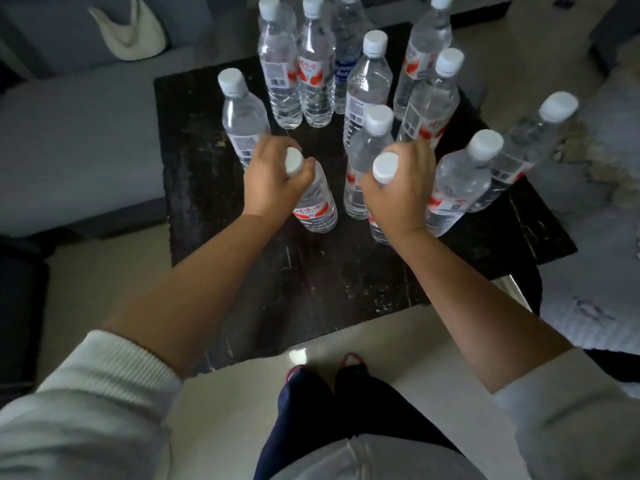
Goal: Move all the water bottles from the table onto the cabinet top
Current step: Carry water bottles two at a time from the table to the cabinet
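Dark, scuffed tabletop stands on a pale floor, with a grey sofa at the left. Your left hand has its grip closed round the neck of a red-labelled bottle at the near left of the group; the fingers wrap just below the white cap. Your right hand has its grip closed round the neck of a second bottle near centre. Both bottles appear upright. Ten more bottles stand upright behind and beside them on the tabletop.
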{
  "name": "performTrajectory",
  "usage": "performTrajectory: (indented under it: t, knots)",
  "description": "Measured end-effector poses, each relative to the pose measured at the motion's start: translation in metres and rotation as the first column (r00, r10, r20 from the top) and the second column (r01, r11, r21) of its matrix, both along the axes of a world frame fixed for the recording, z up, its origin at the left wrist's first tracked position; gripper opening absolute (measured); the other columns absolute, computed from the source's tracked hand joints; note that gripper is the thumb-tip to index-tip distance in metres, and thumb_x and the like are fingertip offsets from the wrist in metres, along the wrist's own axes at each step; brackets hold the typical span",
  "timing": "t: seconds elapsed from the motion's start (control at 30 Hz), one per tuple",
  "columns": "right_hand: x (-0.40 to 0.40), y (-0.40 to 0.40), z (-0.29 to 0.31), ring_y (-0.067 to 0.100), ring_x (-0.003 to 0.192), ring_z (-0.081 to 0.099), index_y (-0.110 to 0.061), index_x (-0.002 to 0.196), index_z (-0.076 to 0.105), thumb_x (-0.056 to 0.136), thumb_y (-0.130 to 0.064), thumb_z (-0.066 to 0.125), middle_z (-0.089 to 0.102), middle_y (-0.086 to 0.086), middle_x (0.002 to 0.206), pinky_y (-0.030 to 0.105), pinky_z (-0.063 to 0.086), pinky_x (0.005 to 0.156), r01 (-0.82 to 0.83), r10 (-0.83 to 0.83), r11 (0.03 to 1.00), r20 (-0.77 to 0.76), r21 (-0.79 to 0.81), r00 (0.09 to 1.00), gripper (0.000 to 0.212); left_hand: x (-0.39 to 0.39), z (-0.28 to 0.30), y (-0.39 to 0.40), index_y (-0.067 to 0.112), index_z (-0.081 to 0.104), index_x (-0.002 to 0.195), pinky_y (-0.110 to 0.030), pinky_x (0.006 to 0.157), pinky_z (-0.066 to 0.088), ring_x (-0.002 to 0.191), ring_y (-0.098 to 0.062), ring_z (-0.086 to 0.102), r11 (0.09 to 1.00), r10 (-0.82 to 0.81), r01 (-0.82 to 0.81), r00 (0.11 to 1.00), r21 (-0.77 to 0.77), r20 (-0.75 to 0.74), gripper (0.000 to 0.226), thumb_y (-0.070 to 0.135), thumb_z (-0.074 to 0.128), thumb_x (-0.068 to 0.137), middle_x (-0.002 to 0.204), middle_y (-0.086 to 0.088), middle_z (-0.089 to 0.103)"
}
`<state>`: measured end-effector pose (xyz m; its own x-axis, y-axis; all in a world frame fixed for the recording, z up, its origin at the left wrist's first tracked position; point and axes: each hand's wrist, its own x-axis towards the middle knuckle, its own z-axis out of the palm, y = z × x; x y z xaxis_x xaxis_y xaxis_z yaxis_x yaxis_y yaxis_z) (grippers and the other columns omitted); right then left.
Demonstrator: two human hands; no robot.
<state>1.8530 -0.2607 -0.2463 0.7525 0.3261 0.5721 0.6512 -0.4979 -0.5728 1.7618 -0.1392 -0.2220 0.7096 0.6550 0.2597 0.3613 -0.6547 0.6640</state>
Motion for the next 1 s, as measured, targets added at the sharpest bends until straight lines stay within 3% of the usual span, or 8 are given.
performTrajectory:
  t: [0.07,0.23,0.37,0.63,0.77,0.87,0.93,1.0]
  knots:
    - [-0.013,0.003,0.001,0.038,0.066,0.06,0.007,0.074,0.06,0.062,-0.018,0.051,0.06,0.025,0.072,0.033,0.049,0.064,-0.091,0.092,0.995,0.038,-0.028,0.995,0.029,-0.017,0.002,-0.001,-0.006,0.061,0.101,-0.017,0.073,0.032,0.092,-0.026,0.056,0.999,0.045,-0.045,0.999,-0.012,-0.005,0.049,0.035,0.053,0.076,0.104,-0.021,0.061]
    - [-0.054,0.027,0.007,0.037,0.064,0.059,0.007,0.074,0.059,0.062,-0.015,0.051,0.059,0.025,0.071,0.026,0.038,0.063,-0.289,0.289,0.956,-0.006,-0.043,0.957,0.027,-0.077,0.009,-0.003,-0.004,0.064,0.099,-0.013,0.071,0.029,0.087,-0.02,0.053,0.983,0.183,-0.184,0.982,-0.02,-0.049,0.043,0.03,0.052,0.075,0.103,-0.019,0.061]
    - [-0.106,0.049,0.011,0.042,0.068,0.06,0.009,0.077,0.059,0.06,-0.005,0.06,0.059,0.028,0.076,0.027,0.036,0.065,-0.448,0.445,0.893,-0.067,-0.047,0.893,0.022,-0.146,0.016,-0.006,-0.004,0.065,0.094,-0.013,0.073,0.03,0.096,-0.028,0.058,0.933,0.356,-0.359,0.932,-0.034,-0.074,0.043,0.03,0.053,0.072,0.1,-0.019,0.064]
    - [-0.245,0.067,0.031,0.042,0.086,0.057,0.01,0.091,0.062,0.071,-0.002,0.059,0.056,0.031,0.096,0.039,0.048,0.074,-0.716,0.7,0.697,-0.19,-0.026,0.688,0.024,-0.306,0.028,-0.038,-0.002,0.064,0.099,-0.021,0.078,0.034,0.101,-0.026,0.057,0.749,0.66,-0.662,0.746,0.007,-0.089,0.04,0.03,0.057,0.077,0.1,-0.013,0.06]
    - [-0.308,0.057,0.033,0.037,0.098,0.054,0.007,0.104,0.06,0.08,-0.006,0.06,0.053,0.025,0.11,0.035,0.043,0.082,-0.817,0.777,0.569,-0.266,-0.089,0.57,0.027,-0.371,0.018,-0.065,-0.001,0.063,0.1,-0.016,0.074,0.028,0.092,-0.022,0.053,0.651,0.755,-0.759,0.65,-0.017,-0.089,0.033,0.026,0.061,0.081,0.096,-0.009,0.056]
    - [-0.353,0.05,0.028,0.034,0.102,0.053,0.004,0.109,0.059,0.082,-0.009,0.059,0.051,0.022,0.116,0.028,0.034,0.075,-0.863,0.805,0.481,-0.31,-0.156,0.505,0.029,-0.415,0.009,-0.084,0.001,0.062,0.098,-0.013,0.07,0.025,0.085,-0.011,0.044,0.606,0.79,-0.795,0.606,-0.035,-0.093,0.036,0.03,0.057,0.076,0.091,0.004,0.047]
    - [-0.377,0.046,0.022,0.033,0.104,0.052,0.002,0.11,0.058,0.083,-0.011,0.058,0.051,0.02,0.117,0.024,0.028,0.07,-0.885,0.825,0.411,-0.324,-0.219,0.463,0.029,-0.439,0.001,-0.093,0.001,0.062,0.099,-0.015,0.071,0.026,0.086,-0.01,0.043,0.576,0.811,-0.817,0.575,-0.03,-0.108,0.028,0.023,0.061,0.081,0.092,0.004,0.047]
    - [-0.397,0.042,0.014,0.033,0.103,0.052,0.001,0.11,0.057,0.084,-0.013,0.057,0.05,0.018,0.119,0.028,0.032,0.073,-0.902,0.835,0.322,-0.362,-0.288,0.414,0.029,-0.458,-0.007,-0.099,0.0,0.062,0.099,-0.017,0.073,0.028,0.086,-0.011,0.043,0.554,0.823,-0.832,0.554,-0.035,-0.123,0.029,0.023,0.061,0.081,0.093,-0.003,0.052]
